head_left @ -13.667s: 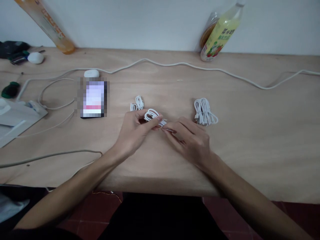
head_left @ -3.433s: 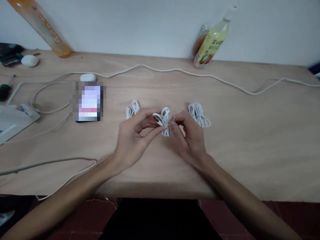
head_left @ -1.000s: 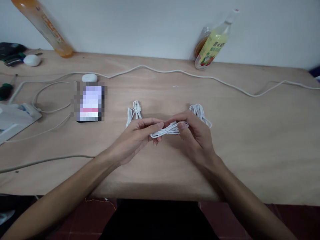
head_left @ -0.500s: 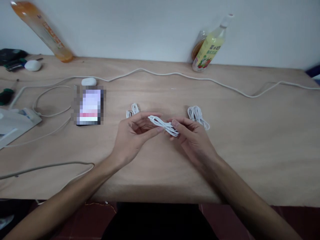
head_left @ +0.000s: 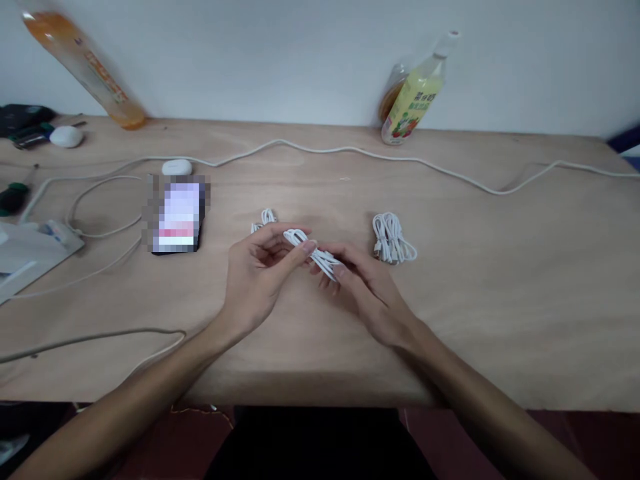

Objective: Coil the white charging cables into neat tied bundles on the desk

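A coiled white cable (head_left: pixel 325 264), bundled into a long narrow loop, is held above the table between both hands. My left hand (head_left: pixel 265 270) pinches its upper left part between thumb and fingers, the thumb lying across the middle of the coil. On the lower right end, my right hand (head_left: pixel 367 283) grips with its thumb on top and fingers behind. Beyond the right hand lie coiled white cables (head_left: pixel 393 239) side by side on the table. Another white cable bundle (head_left: pixel 267 217) sits behind my left hand, which hides part of it.
A phone (head_left: pixel 177 217) and a white case (head_left: pixel 177 167) lie to the left. One long white cable (head_left: pixel 350 149) crosses the table (head_left: pixel 500 300). Along the wall stand an orange drink bottle (head_left: pixel 95 73) and a yellow one (head_left: pixel 415 97). A white box (head_left: pixel 35 257) is at the left edge.
The held cable and both hands have shifted slightly left. My left thumb has moved onto the coil's middle, and the right hand has slid toward its lower end, uncovering more of the right-hand bundles.
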A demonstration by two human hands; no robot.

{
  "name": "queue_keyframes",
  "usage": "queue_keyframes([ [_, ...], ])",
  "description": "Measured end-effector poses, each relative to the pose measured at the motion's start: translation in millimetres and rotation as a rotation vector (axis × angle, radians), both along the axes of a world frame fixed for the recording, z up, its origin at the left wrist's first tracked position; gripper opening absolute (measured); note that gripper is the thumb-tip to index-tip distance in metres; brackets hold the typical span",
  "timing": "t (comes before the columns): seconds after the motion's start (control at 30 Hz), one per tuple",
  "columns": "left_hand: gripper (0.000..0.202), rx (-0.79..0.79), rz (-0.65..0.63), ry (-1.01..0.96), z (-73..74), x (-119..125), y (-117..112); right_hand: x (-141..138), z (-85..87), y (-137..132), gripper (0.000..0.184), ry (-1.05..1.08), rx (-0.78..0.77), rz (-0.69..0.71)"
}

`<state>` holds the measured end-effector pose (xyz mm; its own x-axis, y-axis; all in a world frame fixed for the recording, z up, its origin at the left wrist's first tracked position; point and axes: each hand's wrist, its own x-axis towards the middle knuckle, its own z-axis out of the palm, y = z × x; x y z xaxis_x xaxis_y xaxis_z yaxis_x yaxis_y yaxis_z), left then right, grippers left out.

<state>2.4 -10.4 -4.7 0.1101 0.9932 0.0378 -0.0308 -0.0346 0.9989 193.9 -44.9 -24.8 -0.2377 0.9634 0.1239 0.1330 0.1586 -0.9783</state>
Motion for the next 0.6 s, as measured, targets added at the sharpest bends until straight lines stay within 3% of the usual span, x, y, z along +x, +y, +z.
queue_keyframes([
  [0.13,0.013,-0.010,-0.004,-0.014,-0.2,1.3,0.9,-0.3,0.0,0.2,0.029,-0.125,0.052,0.099],
  [0.37,0.013,-0.037,-0.051,-0.025,2.4,1.5,1.2,-5.1,-7.8,1.7,0.020,-0.189,0.040,0.132],
  [0.6,0.022,-0.089,-0.109,-0.100,-2.1,-0.4,3.8,-7.1,-5.4,-4.5,0.029,0.085,-0.177,0.144],
])
